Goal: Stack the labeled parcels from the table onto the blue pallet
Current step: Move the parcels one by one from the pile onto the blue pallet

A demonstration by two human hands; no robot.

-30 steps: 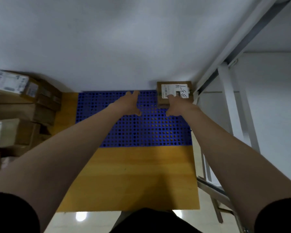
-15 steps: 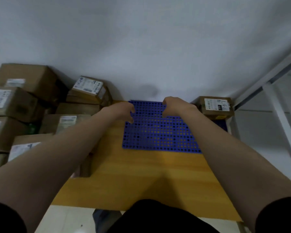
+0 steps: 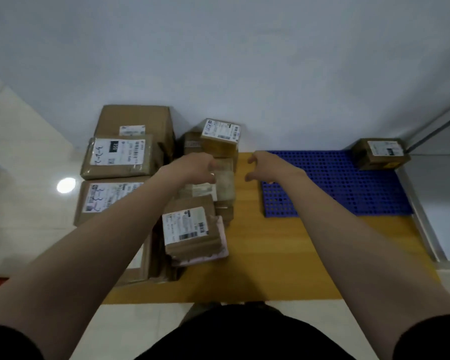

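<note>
Head view: both hands, left (image 3: 196, 168) and right (image 3: 266, 166), hover open, empty, flanking stacked parcels (image 3: 222, 178).

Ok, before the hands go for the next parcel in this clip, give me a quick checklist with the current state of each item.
1. Both hands free: ok. The left hand and right hand are open and hold nothing.
2. Parcels left to move: ok. A pile sits at the table's left end.
3. Target chosen: cannot tell. The left hand hovers over a blurred parcel, without a clear grip.
4. Room on the blue pallet: ok. Only one small parcel sits on it, at the far right corner.
5. Path from pile to pallet: ok. Bare wooden table lies between them.
6. Label readable on target: cannot tell, blurred.
</note>
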